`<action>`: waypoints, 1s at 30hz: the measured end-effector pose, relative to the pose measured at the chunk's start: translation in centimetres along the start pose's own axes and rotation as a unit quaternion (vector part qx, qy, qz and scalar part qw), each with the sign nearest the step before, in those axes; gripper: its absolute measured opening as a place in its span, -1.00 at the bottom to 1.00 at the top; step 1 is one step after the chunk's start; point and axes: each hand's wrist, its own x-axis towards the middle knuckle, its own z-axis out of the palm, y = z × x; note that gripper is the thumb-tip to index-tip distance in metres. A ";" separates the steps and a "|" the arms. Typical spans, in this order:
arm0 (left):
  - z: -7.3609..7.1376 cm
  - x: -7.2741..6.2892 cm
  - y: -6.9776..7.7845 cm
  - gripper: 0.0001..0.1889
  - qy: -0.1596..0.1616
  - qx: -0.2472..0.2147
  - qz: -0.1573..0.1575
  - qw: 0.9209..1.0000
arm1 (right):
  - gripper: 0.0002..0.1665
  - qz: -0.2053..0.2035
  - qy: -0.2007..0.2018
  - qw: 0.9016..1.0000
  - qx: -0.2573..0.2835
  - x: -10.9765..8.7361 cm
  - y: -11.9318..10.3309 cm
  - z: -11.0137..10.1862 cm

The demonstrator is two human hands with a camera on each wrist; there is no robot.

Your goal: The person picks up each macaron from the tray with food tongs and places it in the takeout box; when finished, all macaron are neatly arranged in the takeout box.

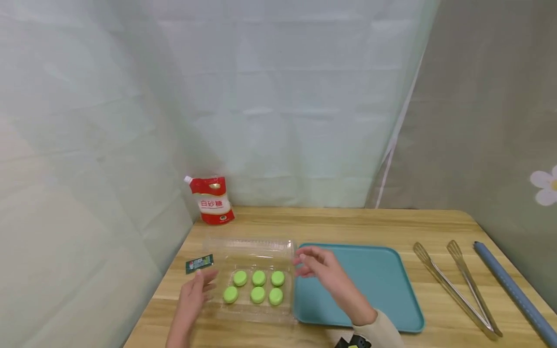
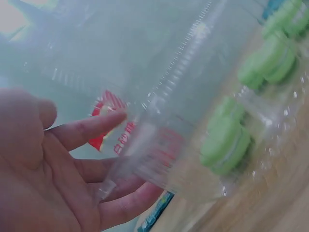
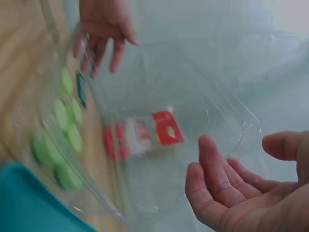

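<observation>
A clear plastic box [image 1: 250, 313] holds several green macarons [image 1: 258, 277] in two rows. Its clear hinged lid [image 3: 193, 63] stands raised at the back. My left hand [image 1: 192, 296] is at the box's left side with fingers extended; in the left wrist view, its fingers [image 2: 91, 129] reach behind the see-through plastic. My right hand [image 1: 321, 265] hovers by the back right corner, over the tray's edge. Its fingers are loosely bent, with nothing between them and the thumb in the right wrist view.
A teal tray [image 1: 370, 275] lies right of the box. Farther right are two metal tongs [image 1: 452, 290] and a blue-grey rod [image 1: 513, 290]. A red and white sugar bag [image 1: 212, 200] stands at the back left, and a small green packet [image 1: 199, 263] lies left of the box.
</observation>
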 end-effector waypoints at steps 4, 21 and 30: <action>0.0 -0.6 0.2 -0.13 -0.010 -0.043 -0.025 0.999 | -0.55 0.037 0.014 0.997 0.059 -1.0 0.1 0.6; -1.4 -2.2 1.0 -0.32 -0.016 -0.179 -0.085 0.980 | -0.67 0.126 0.060 0.967 0.211 -2.6 2.1 2.4; -1.2 -2.7 1.0 -0.53 0.035 -0.123 -0.116 0.985 | -0.59 0.115 0.061 0.974 0.185 -3.5 4.4 3.2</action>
